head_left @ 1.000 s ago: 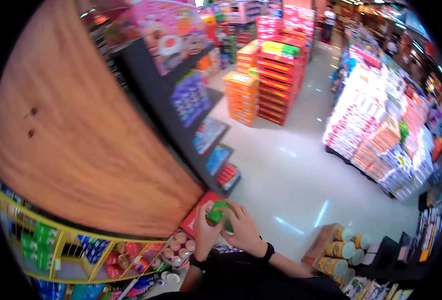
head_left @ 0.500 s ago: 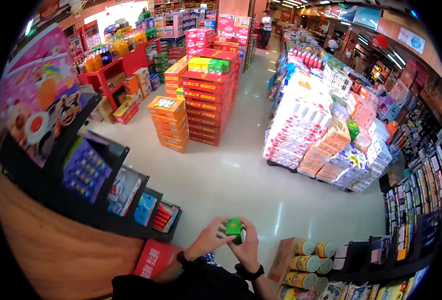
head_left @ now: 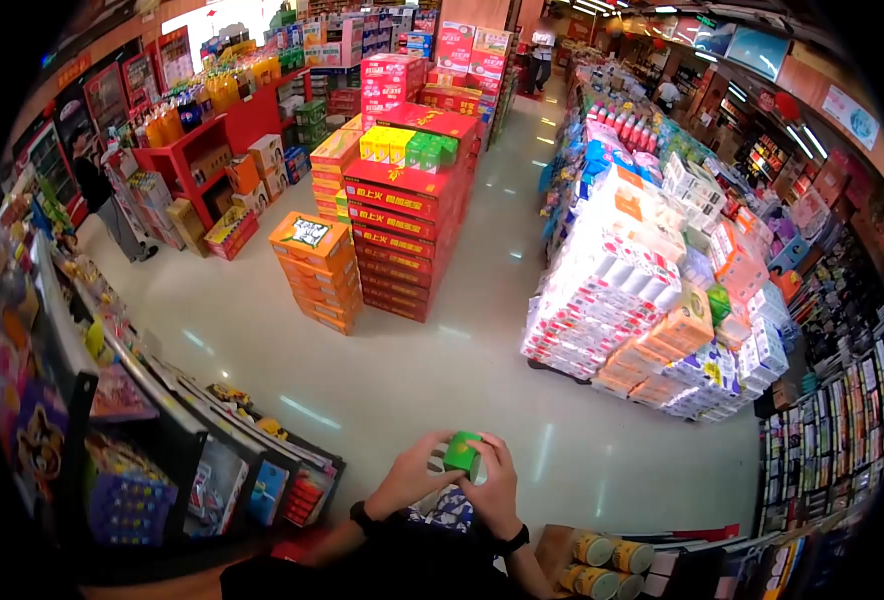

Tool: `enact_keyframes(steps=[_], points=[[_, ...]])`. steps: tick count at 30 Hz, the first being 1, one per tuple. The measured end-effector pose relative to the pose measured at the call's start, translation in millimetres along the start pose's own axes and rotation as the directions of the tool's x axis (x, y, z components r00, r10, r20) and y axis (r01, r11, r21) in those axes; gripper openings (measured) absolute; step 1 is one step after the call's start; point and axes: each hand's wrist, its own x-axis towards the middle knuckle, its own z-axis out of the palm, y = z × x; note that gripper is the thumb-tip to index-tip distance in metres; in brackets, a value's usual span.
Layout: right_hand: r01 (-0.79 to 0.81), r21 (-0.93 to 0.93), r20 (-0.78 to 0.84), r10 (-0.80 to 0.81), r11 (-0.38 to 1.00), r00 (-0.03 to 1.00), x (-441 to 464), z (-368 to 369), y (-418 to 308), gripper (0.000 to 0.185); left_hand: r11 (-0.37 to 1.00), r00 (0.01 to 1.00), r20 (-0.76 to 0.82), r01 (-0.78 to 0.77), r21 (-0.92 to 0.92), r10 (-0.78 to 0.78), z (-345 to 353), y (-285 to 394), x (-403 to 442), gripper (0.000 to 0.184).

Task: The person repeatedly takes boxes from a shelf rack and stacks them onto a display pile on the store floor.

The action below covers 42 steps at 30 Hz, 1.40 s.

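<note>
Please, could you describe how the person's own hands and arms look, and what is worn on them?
The left hand and right hand wear no gloves. A black band circles each wrist; whether either is a watch is unclear. Both forearms show uncovered near the black clothing.

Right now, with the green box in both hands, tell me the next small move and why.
Probably a step toward the red carton stack, green box between left hand and right hand: similar green boxes sit on top, and open floor lies between.
</note>
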Motion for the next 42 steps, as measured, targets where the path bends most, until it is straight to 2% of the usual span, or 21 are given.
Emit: enact_keyframes(steps=[5, 6, 8, 13, 14, 15, 18, 21, 22, 25, 29, 32, 35, 36, 42], points=[[-0.018, 0.094, 0.050, 0.014, 0.995, 0.999, 70, 20, 47, 0.060, 0.995, 1.000, -0.016, -0.012, 0.101, 0.014, -17, -28, 76, 0.071], [0.040, 0.105, 0.030, -0.044, 0.994, 0.999, 90, 22, 57, 0.061, 0.992, 0.999, -0.031, -0.016, 0.125, 0.020, -21, -30, 94, 0.071], [0.041, 0.132, 0.038, -0.047, 0.990, 0.998, 130, 30, 80, 0.060, 0.979, 0.998, -0.058, 0.003, 0.204, 0.010, -30, -33, 134, 0.071], [0.060, 0.145, 0.031, -0.065, 0.988, 0.997, 245, 25, 107, 0.056, 0.938, 0.996, -0.091, 0.020, 0.346, 0.012, -50, -11, 242, 0.067], [0.075, 0.158, 0.025, -0.080, 0.985, 0.996, 269, 23, 113, 0.055, 0.936, 0.991, -0.103, -0.039, 0.349, 0.080, -55, -6, 263, 0.067], [0.092, 0.172, 0.025, -0.097, 0.981, 0.995, 294, 23, 122, 0.055, 0.928, 0.988, -0.125, -0.035, 0.370, 0.087, -59, -4, 285, 0.067], [0.110, 0.192, 0.052, -0.122, 0.975, 0.991, 356, 25, 141, 0.054, 0.910, 0.979, -0.194, 0.026, 0.413, 0.060, -67, -7, 338, 0.065], [0.168, 0.147, 0.052, -0.178, 0.975, 0.983, 406, 25, 149, 0.052, 0.935, 0.971, -0.239, 0.057, 0.351, 0.030, -75, -14, 380, 0.064], [0.159, 0.147, 0.057, -0.169, 0.976, 0.984, 420, 25, 151, 0.051, 0.939, 0.959, -0.277, 0.043, 0.342, 0.057, -76, -14, 394, 0.052], [0.159, 0.149, 0.065, -0.170, 0.976, 0.983, 459, 30, 173, 0.051, 0.909, 0.959, -0.249, 0.223, 0.352, -0.139, -84, -27, 433, 0.040], [0.111, 0.144, 0.066, -0.121, 0.983, 0.990, 514, 53, 210, 0.054, 0.872, 0.977, -0.095, 0.213, 0.441, -0.190, -99, -47, 498, 0.038], [0.097, 0.082, 0.072, -0.103, 0.992, 0.992, 561, 67, 227, 0.054, 0.926, 0.986, -0.054, 0.165, 0.340, -0.156, -118, -57, 550, 0.037], [0.126, 0.047, 0.059, -0.128, 0.991, 0.990, 612, 79, 238, 0.057, 0.931, 0.986, 0.008, 0.154, 0.331, -0.166, -143, -71, 607, 0.038], [0.126, 0.046, 0.055, -0.128, 0.991, 0.990, 630, 84, 240, 0.058, 0.940, 0.999, -0.052, 0.023, 0.340, -0.006, -150, -71, 624, 0.040], [0.136, -0.021, 0.024, -0.135, 0.990, 0.990, 733, 113, 262, 0.054, 0.893, 0.997, 0.020, 0.062, 0.445, -0.079, -195, -86, 729, 0.042]])
